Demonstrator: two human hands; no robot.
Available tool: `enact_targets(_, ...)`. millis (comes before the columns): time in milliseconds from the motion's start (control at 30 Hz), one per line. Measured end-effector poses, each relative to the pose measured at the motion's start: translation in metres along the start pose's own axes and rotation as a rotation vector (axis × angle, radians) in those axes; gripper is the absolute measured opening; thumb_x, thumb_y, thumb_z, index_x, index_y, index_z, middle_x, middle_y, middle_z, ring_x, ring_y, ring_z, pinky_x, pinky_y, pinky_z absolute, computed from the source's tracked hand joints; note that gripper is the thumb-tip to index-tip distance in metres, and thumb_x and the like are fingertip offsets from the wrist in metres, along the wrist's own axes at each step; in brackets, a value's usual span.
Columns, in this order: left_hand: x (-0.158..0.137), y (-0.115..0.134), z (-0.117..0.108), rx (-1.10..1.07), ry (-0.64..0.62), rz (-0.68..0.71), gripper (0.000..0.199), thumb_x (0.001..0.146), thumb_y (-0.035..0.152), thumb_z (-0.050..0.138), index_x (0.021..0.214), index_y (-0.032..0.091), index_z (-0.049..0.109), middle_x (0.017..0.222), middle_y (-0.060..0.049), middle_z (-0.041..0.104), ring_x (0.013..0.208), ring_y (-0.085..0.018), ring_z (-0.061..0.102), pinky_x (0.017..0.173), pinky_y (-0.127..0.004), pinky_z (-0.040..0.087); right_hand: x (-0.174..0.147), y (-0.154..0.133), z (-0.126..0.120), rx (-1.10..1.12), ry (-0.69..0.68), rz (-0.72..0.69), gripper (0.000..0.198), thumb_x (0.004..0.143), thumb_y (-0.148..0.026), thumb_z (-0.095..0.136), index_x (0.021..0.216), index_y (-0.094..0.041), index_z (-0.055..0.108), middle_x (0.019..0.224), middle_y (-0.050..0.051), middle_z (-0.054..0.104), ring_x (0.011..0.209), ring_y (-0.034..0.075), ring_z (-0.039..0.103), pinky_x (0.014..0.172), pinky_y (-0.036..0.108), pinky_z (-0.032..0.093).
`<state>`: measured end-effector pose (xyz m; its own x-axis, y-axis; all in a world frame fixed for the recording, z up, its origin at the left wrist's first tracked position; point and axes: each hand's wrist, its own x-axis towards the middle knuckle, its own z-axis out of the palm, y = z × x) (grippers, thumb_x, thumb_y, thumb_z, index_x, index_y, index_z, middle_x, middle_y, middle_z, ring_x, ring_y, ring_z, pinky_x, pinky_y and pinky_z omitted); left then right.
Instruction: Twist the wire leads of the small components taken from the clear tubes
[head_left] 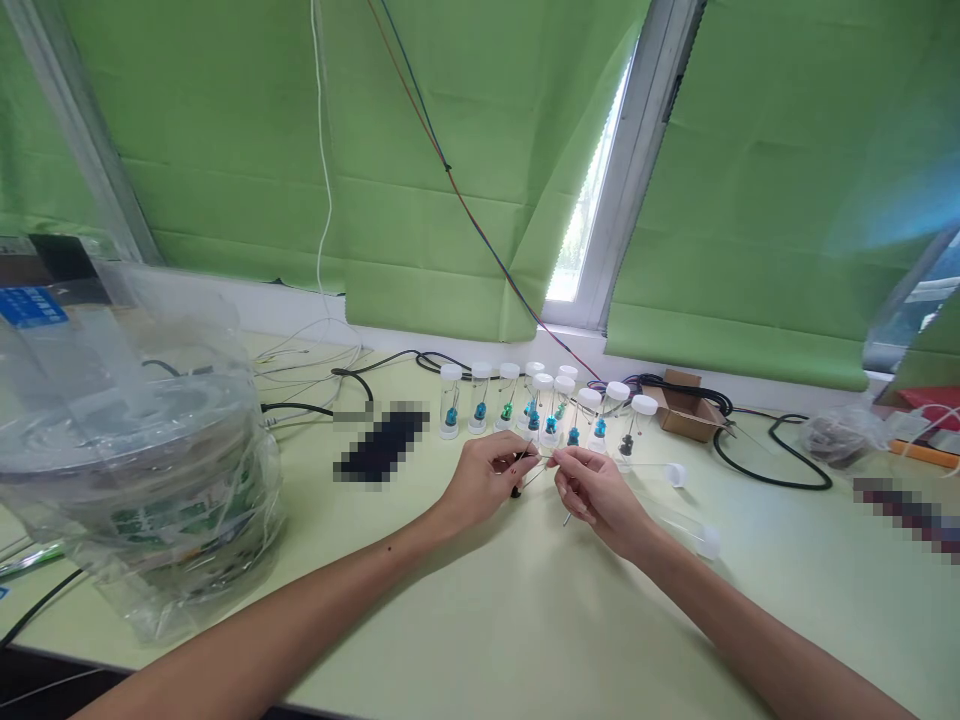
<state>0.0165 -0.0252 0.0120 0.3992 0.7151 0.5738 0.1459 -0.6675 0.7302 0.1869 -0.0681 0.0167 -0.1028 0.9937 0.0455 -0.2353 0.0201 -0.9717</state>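
While green blinds [225,150] hang behind, both hands [484,482] [604,497] pinch thin sticks [535,475] above the pale-green table [465,620].

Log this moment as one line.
left hand: pinches thin rods | right hand: pinches alongside | beyond: white-capped tubes, upright | rightward: clear tubes, lying

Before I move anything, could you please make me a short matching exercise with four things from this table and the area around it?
Column one
1. Left and right hands
2. Standing tubes
3. Cardboard box
4. Blinds

Column two
A. green, hanging at the back
B. close together, fingertips at thin pieces
C. brown, to the right of the clear upright containers
D. upright, with white caps and small coloured parts inside

Right pairs: 1-B, 2-D, 3-C, 4-A
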Motion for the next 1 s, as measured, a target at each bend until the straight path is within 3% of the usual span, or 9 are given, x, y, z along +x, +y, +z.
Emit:
enact_targets(200,0.0018,-0.0006,0.0000,-0.170,-0.001,-0.190,0.026,0.083,0.041,0.060,0.083,0.016,0.068,0.055,0.002,0.054,0.045,-0.009,0.047,0.047,-0.023,0.037,0.0015,0.0019,-0.0036,0.039,-0.009,-0.171,0.032,0.073,-0.039,0.075,0.095,-0.019,0.066,0.078,0.001,0.063,0.053,0.007,0.047,0.046,0.021,0.036)
enact_targets(367,0.0030,-0.0002,-0.0009,-0.224,0.000,-0.246,0.028,0.080,0.043,0.063,0.083,0.016,0.068,0.053,0.001,0.055,0.044,-0.009,0.047,0.045,-0.023,0.036,0.0011,0.0010,-0.0017,0.003,0.023,-0.216,0.028,0.070,-0.039,0.077,0.086,-0.019,0.069,0.075,0.001,0.061,0.055,0.008,0.047,0.049,0.024,0.038)
enact_targets(700,0.0009,-0.0003,0.0006,-0.229,-0.026,-0.235,0.030,0.079,0.045,0.063,0.085,0.016,0.070,0.052,0.001,0.055,0.044,-0.010,0.049,0.045,-0.024,0.040,0.0006,0.0007,-0.0009,-0.032,0.035,-0.246,0.030,0.071,-0.045,0.075,0.078,-0.017,0.066,0.066,0.000,0.057,0.052,0.009,0.045,0.048,0.025,0.038)
enact_targets(1000,-0.0009,0.0020,0.0013,-0.156,-0.027,-0.142,0.029,0.082,0.042,0.062,0.088,0.015,0.070,0.063,-0.001,0.057,0.047,-0.009,0.048,0.045,-0.023,0.038,0.0018,0.0021,-0.0030,-0.003,0.026,-0.217,0.034,0.073,-0.049,0.072,0.073,-0.016,0.065,0.063,0.000,0.057,0.048,0.007,0.045,0.045,0.023,0.035)
